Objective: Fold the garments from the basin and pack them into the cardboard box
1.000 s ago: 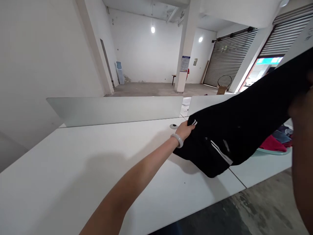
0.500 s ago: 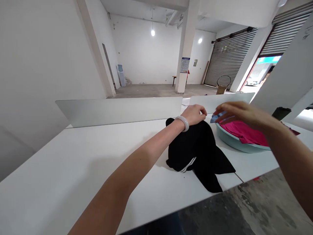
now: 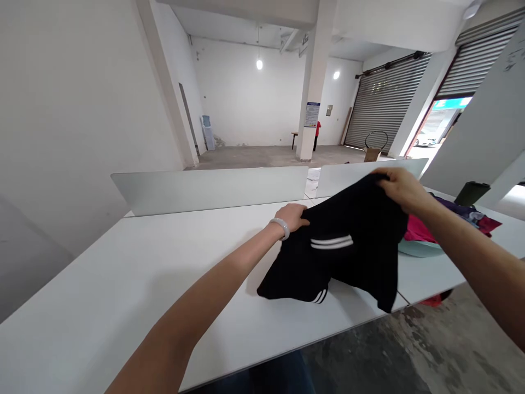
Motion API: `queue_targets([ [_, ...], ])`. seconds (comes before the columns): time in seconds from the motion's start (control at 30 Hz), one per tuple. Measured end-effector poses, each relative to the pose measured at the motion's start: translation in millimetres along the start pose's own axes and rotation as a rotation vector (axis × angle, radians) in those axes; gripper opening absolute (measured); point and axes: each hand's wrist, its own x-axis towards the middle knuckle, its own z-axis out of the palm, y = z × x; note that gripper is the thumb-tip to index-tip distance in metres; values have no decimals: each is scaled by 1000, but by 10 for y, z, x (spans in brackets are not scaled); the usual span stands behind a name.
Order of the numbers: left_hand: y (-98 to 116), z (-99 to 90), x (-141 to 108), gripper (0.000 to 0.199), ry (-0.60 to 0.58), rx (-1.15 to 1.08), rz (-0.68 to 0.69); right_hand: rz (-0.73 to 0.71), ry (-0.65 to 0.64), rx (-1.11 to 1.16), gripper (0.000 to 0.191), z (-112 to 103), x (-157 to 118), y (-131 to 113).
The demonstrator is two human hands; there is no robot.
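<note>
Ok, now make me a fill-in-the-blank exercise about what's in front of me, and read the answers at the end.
1. The left hand and the right hand both grip a garment whose main colour is ____.
2. The stripes on the garment are ____.
3. The bangle is worn on the ____ wrist.
4. From the wearer's view, the basin of clothes stands to the ____ of the garment.

Missing words: black; white; left; right.
</note>
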Motion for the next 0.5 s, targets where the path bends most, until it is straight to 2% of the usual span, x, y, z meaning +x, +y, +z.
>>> queue_targets([
  [0.13, -140, 114, -299, 16, -127, -47, -198, -170, 169, -128, 23, -284, 375, -194],
  [0.23, -147, -15, -454, 24, -163, -18, -247, -290, 266, -191, 22, -449, 507, -355],
  [0.33, -89, -348, -479, 34, -64, 83, -225, -316, 319, -358, 25, -627, 478, -554],
  [0.43, 42, -812, -432, 40, 160, 278, -169, -311, 387, -485, 37, -878, 378, -775],
  [0.5, 159, -1146, -426, 40, 326, 363, -115, -305, 409, -480, 43, -1106, 350, -870],
])
